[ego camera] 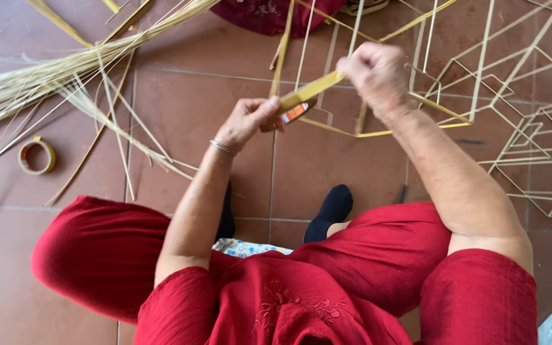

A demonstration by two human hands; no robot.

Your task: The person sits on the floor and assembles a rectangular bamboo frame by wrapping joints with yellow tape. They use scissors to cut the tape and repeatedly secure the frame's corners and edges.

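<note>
Both hands grip one yellow bamboo strip (308,92) above the tiled floor (180,115) — left hand (250,120) fingers closed on its lower end, right hand (375,73) fisted round its upper end — just beside the bamboo frame (480,96).

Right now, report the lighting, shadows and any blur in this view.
Head view: soft, even daylight, no glare on the tiled floor; faint shadows only under the bamboo strips. Left hand, right hand and the yellow strip are slightly soft; frame edges look stretched by the wide lens.
</note>
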